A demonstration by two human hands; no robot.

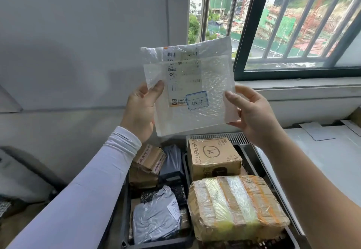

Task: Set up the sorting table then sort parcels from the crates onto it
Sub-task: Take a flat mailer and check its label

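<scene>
- Below the arms, crates (263, 162) hold the unsorted parcels: a taped box (237, 207), a grey bag (156, 215), a brown carton (213, 156).
- The left hand (141, 110) pinches the mailer (187, 88) at its left edge, thumb on the front.
- The right hand (254, 112) grips its right edge, so the mailer is up in the air above the crates.
- Best to keep it flat and steady, read the label (184, 80), then choose a spot on the white table (320, 151) at right.
- Behind is a barred window (293, 24).

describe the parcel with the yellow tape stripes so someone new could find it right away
Look below the window to the dark crates at the person's feet. In the right-hand crate, nearest the camera, lies the striped parcel, a bulky brown box in clear film. Only it bears broad yellow, white and orange tape bands; the printed carton behind has none.
</scene>
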